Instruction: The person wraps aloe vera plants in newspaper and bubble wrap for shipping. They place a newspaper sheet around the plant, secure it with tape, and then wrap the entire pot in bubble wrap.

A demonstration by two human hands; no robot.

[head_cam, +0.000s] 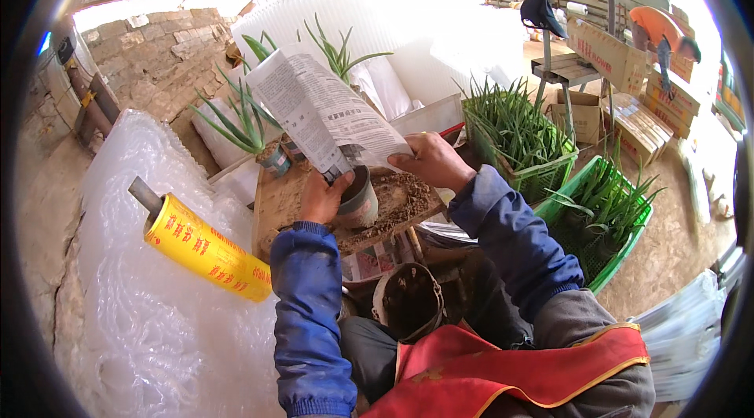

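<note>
A folded sheet of newspaper point(330, 109) is held up between both hands, above a wooden work board point(277, 200). My left hand point(323, 197) pinches its lower left corner, with the thumb close to the rim of a plastic plant pot point(360, 206). At the paper's lower right edge, my right hand point(433, 159) grips it between thumb and fingers. The pot stands upright on the board, partly covered by the left hand and the paper. Loose soil point(406, 194) is scattered to the right of the pot. How full the pot is, I cannot tell.
Potted aloe plants point(250, 123) stand behind the board. Green crates of aloe plants point(518, 129) sit to the right. A yellow roll of wrap point(206, 247) lies on plastic film point(159, 312) at left. A bucket point(409, 300) is near my knees. A person point(660, 29) bends over cartons point(671, 100).
</note>
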